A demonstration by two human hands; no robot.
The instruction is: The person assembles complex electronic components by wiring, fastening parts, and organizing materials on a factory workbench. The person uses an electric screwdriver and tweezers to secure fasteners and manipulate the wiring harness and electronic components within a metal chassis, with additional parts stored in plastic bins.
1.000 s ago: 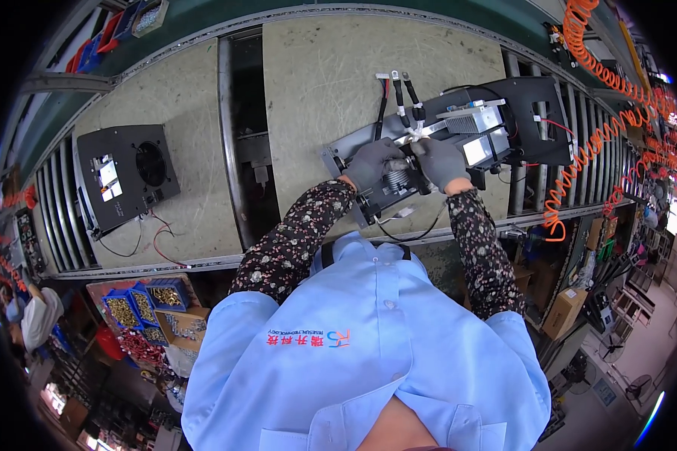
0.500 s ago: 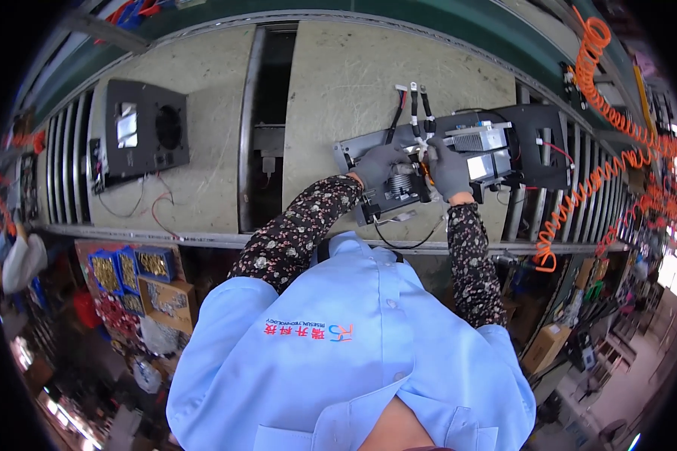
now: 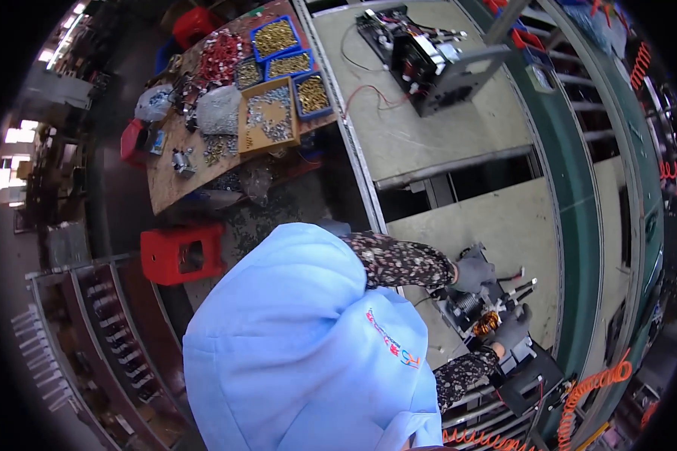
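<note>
Workpiece position: I locate a long, dark metal assembly (image 3: 493, 304) directly under the fingers of both hands, lying on a flat grey-green board (image 3: 496, 222).

Left hand (image 3: 475, 275), in a grey glove: placed over one end of the assembly. The fingers are bent together toward it; I cannot tell whether the tips pinch a part (the knuckles cover them from my viewpoint). Just beside these fingers sits a dull grey, ribbed wire coil (image 3: 470, 307).

Right hand (image 3: 513, 331), in a matching glove: set on the middle of the assembly. The fingers curl downward; I cannot tell what, if anything, they grip. Next to them, on the side facing the left hand, is a copper-orange, ring-shaped wound coil (image 3: 486, 324). Slim black cables with pale ends (image 3: 520, 293) project past the fingers of both hands. Behind the right fingers, toward the wrist, I note a bright silver metal block (image 3: 511, 361).

Surroundings: well apart from the left fingers, a second black unit with a grey upright panel (image 3: 459, 83) stands on another grey-green board (image 3: 444, 139). Farther from those fingers are blue plastic trays (image 3: 320, 114) of brass-coloured parts and a brown cardboard box (image 3: 274, 144) of silvery pieces. Beyond the right fingers runs an orange coiled hose (image 3: 598, 383).
</note>
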